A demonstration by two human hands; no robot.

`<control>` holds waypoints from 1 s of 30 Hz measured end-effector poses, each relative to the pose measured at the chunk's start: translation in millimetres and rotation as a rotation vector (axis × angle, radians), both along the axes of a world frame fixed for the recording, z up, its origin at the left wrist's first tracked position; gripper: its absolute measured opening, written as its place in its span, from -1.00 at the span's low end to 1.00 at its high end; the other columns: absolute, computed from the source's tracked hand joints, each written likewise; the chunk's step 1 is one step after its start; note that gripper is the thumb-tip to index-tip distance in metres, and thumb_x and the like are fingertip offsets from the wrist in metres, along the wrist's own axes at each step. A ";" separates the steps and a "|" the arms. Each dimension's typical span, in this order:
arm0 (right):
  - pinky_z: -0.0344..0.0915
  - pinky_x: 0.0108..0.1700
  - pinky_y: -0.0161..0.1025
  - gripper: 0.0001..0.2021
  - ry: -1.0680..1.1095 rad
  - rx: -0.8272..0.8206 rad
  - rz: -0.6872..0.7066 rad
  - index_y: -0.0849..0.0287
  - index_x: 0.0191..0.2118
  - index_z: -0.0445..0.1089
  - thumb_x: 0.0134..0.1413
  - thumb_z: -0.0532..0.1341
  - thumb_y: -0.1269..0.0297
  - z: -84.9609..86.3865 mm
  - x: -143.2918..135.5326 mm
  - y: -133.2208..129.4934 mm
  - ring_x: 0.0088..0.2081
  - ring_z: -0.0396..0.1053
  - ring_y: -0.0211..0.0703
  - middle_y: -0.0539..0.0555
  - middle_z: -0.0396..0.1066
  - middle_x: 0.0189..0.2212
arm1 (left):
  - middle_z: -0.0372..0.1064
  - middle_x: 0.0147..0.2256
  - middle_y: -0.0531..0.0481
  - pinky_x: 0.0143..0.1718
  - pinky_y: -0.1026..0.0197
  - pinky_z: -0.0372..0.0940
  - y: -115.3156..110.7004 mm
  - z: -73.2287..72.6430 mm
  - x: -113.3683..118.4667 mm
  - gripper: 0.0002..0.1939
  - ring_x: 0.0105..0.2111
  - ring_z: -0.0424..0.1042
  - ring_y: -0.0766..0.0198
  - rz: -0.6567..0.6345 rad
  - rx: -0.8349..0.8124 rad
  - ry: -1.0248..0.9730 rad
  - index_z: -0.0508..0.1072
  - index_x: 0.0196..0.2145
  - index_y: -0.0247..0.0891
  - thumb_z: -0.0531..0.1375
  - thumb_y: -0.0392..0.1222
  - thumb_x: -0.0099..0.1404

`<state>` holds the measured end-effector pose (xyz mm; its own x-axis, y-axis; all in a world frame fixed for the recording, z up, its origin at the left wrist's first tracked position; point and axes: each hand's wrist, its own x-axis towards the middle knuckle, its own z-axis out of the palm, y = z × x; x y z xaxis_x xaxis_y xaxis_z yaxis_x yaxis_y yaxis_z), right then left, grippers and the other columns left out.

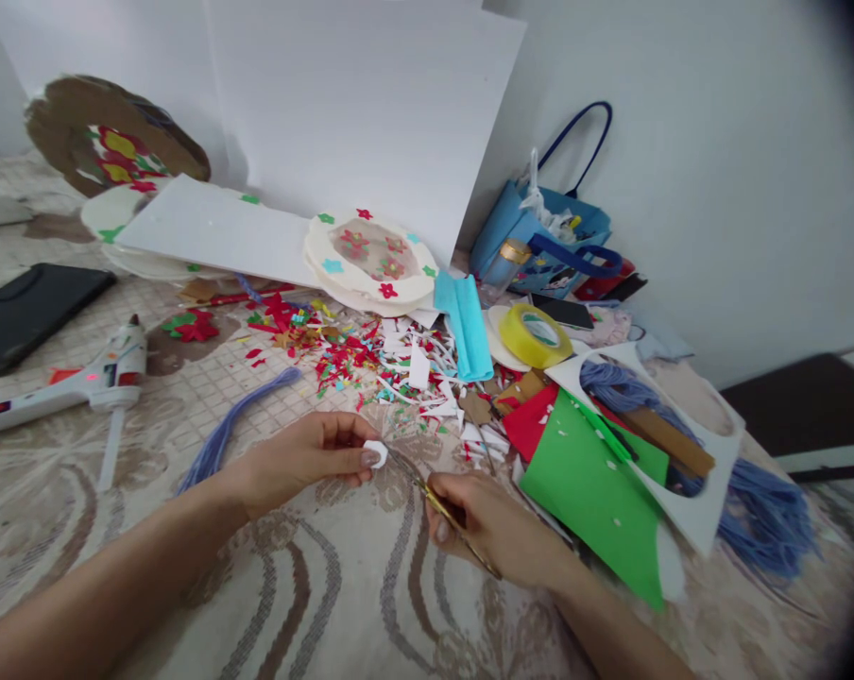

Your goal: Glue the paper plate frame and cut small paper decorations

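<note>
Between the thumb and fingers of my left hand (320,449) is a small white paper piece (376,453) with a roughly rounded outline. My right hand (480,524) is closed round scissors (445,510) with gold-coloured handles. Their blade tips reach the right edge of the paper piece; whether they are cutting into it I cannot tell. Both hands are above the patterned tablecloth (342,604). Just beyond them lies a heap of red and white paper scraps (356,364). A bundle of blue yarn (235,420) lies left of my left hand.
A glue gun (108,373) and a black phone (34,312) lie at left. Behind the scraps is a white flowered ring (314,246). Yellow tape (533,335), green sheet (589,472) and a green cutter (604,433) are at right. A blue bag (498,227) stands behind.
</note>
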<state>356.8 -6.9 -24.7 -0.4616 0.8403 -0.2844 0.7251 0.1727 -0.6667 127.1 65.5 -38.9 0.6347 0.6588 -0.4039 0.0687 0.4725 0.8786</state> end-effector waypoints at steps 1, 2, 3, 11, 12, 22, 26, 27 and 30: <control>-0.03 -0.48 -0.37 -0.70 -0.003 0.000 -0.002 0.17 -0.48 0.19 0.12 0.13 0.07 -0.1 -0.2 0.0 -0.54 0.09 -0.32 -0.08 0.19 -0.60 | 0.37 -0.49 0.11 -0.37 0.30 0.18 0.1 0.1 -0.1 -0.73 -0.48 0.30 0.40 -0.002 0.004 0.002 0.41 -0.35 -0.30 0.34 -0.12 0.04; -0.03 -0.48 -0.38 -0.71 -0.003 -0.005 -0.005 0.17 -0.48 0.20 0.11 0.15 0.08 -0.1 -0.5 0.2 -0.54 0.10 -0.32 -0.08 0.19 -0.59 | 0.37 -0.49 0.11 -0.37 0.30 0.18 0.2 0.2 -0.1 -0.73 -0.48 0.30 0.40 -0.004 0.008 0.004 0.41 -0.35 -0.30 0.34 -0.12 0.04; -0.03 -0.48 -0.38 -0.71 -0.001 -0.011 -0.008 0.17 -0.48 0.20 0.10 0.16 0.08 -0.1 -0.7 0.6 -0.54 0.10 -0.32 -0.08 0.21 -0.59 | 0.36 -0.49 0.11 -0.37 0.31 0.18 0.3 0.2 -0.1 -0.74 -0.48 0.30 0.40 -0.008 0.011 0.004 0.41 -0.36 -0.31 0.33 -0.12 0.05; -0.03 -0.47 -0.37 -0.68 0.027 -0.024 -0.026 0.19 -0.52 0.22 0.13 0.13 0.08 1.0 -2.2 5.2 -0.52 0.14 -0.29 -0.05 0.22 -0.60 | 0.37 -0.49 0.11 -0.38 0.33 0.18 1.3 -0.6 -0.3 -0.76 -0.48 0.30 0.42 -0.022 0.020 -0.017 0.39 -0.37 -0.31 0.32 -0.13 0.07; -0.03 -0.47 -0.36 -0.68 0.033 -0.022 -0.025 0.19 -0.52 0.23 0.14 0.12 0.08 0.8 -2.2 5.1 -0.52 0.13 -0.29 -0.05 0.21 -0.60 | 0.37 -0.50 0.12 -0.38 0.33 0.18 1.2 -0.5 -0.5 -0.76 -0.48 0.30 0.43 -0.024 0.021 -0.021 0.39 -0.37 -0.31 0.32 -0.14 0.08; -0.08 -0.50 -0.36 -0.68 0.022 -0.010 -0.034 0.18 -0.53 0.17 0.11 0.14 0.09 -2.1 -1.0 3.5 -0.55 0.08 -0.32 -0.07 0.18 -0.62 | 0.37 -0.50 0.12 -0.38 0.32 0.17 0.1 1.9 -0.7 -0.76 -0.49 0.29 0.41 -0.033 0.031 -0.006 0.40 -0.37 -0.30 0.32 -0.12 0.08; -0.08 -0.52 -0.37 -0.73 0.071 -0.041 -0.001 0.17 -0.48 0.17 0.10 0.13 0.11 -2.6 0.8 1.4 -0.56 0.07 -0.34 -0.09 0.18 -0.60 | 0.37 -0.50 0.11 -0.38 0.31 0.17 0.9 0.4 -0.5 -0.76 -0.48 0.29 0.40 -0.045 0.038 0.010 0.41 -0.36 -0.30 0.32 -0.12 0.07; -0.08 -0.52 -0.37 -0.73 0.074 -0.038 0.002 0.17 -0.48 0.17 0.11 0.12 0.11 -2.7 0.8 0.9 -0.56 0.07 -0.34 -0.09 0.18 -0.60 | 0.37 -0.50 0.11 -0.38 0.31 0.17 1.1 0.1 -0.4 -0.76 -0.48 0.29 0.40 -0.049 0.043 0.009 0.41 -0.36 -0.29 0.31 -0.11 0.07; -0.08 -0.52 -0.37 -0.72 0.057 -0.033 -0.014 0.17 -0.50 0.16 0.11 0.13 0.12 -2.7 0.2 0.2 -0.55 0.07 -0.34 -0.09 0.18 -0.60 | 0.37 -0.50 0.12 -0.39 0.32 0.16 1.3 -0.1 -0.3 -0.77 -0.48 0.29 0.41 -0.051 0.047 -0.003 0.41 -0.37 -0.29 0.31 -0.11 0.08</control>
<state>357.1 -6.7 -27.4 -0.4657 0.8375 -0.2858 0.6881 0.1397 -0.7120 126.8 66.7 -39.0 0.6691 0.6440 -0.3710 0.0889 0.4263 0.9002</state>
